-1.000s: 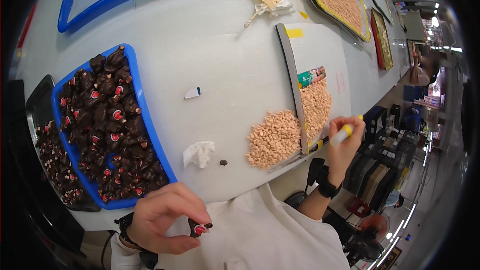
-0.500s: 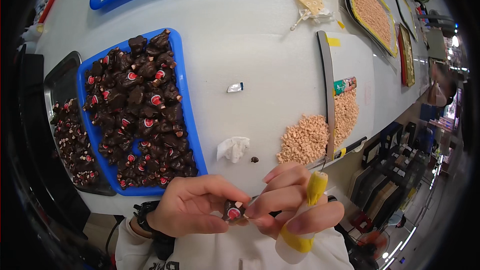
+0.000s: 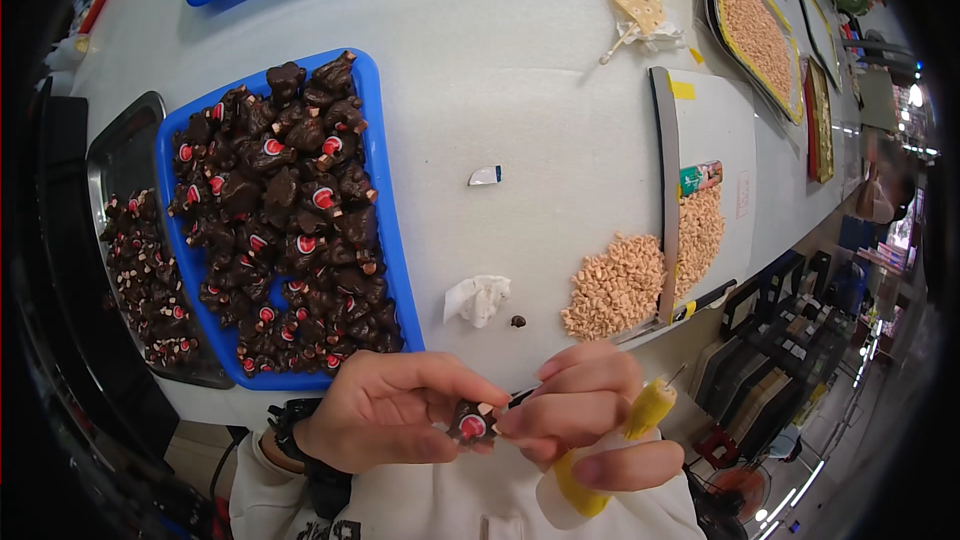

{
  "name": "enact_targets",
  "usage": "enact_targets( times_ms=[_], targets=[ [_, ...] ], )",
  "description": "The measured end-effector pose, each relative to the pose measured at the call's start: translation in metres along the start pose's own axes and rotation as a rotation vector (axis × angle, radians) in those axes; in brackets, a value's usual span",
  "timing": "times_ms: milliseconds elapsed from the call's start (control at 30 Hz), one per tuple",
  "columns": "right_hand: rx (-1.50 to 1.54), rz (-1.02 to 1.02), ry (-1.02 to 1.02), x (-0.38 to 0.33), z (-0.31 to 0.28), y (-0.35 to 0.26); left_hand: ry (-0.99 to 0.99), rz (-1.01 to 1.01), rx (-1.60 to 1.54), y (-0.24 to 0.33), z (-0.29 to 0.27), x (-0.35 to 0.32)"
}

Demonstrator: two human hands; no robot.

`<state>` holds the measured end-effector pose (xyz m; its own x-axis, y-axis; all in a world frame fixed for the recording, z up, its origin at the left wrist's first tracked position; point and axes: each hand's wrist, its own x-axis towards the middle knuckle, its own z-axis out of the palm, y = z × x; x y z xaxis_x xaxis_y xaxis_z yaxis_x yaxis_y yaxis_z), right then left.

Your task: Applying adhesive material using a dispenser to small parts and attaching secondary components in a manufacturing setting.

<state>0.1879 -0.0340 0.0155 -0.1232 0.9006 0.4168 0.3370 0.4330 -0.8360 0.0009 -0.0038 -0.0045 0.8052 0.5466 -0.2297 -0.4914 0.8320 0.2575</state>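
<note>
The small dark figure is in front of your chest, off the near edge of the counter, its red disc facing up. Your left hand pinches it between thumb and fingers. Your right hand curls around a yellow-and-white bottle, needle tip pointing up and rightward, while its fingertips meet the figure's right side; I cannot tell whether they grip anything there. The figure looks light, stiff and a little slippery, with pale projecting bits that might snap; take it by the thick dark body, clear of the disc. Leftward, a blue tray holds many similar pieces; rightward, pale pellets lie heaped.
</note>
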Motion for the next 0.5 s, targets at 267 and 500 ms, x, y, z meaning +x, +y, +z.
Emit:
enact_targets(
  times_ms=[267,500],
  targets=[
    [-0.109,-0.141,0.079,-0.002,0.007,0.001,0.073,-0.025,0.001,-0.004,0.001,-0.004],
    [-0.058,-0.234,0.1,0.006,0.004,0.008,0.073,0.074,-0.015,-0.007,0.004,-0.001]
  ],
)
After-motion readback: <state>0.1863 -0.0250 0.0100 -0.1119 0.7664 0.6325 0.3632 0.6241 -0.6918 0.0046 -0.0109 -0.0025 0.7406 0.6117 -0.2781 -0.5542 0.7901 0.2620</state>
